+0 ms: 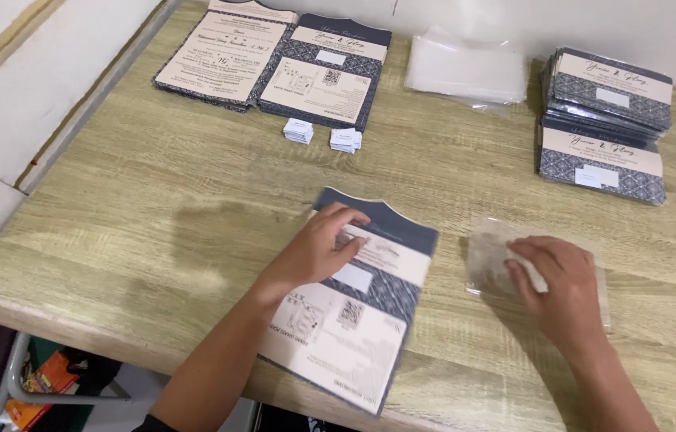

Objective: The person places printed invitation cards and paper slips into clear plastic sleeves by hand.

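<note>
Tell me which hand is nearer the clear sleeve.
Right. The right hand rests on the clear sleeve; the left hand lies apart on the card.

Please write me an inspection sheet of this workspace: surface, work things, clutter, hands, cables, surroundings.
Surface: wooden table, light grain.
Work things: dark-bordered card under left hand; clear sleeve under right hand.
Clutter: open card stacks, two small label piles, clear sleeve pile, packed card stacks.
Hands: both flat, fingers spread, pressing down.
Cables: nothing seen.
Surroundings: pale wall behind; metal frame below the table's left edge.
</note>
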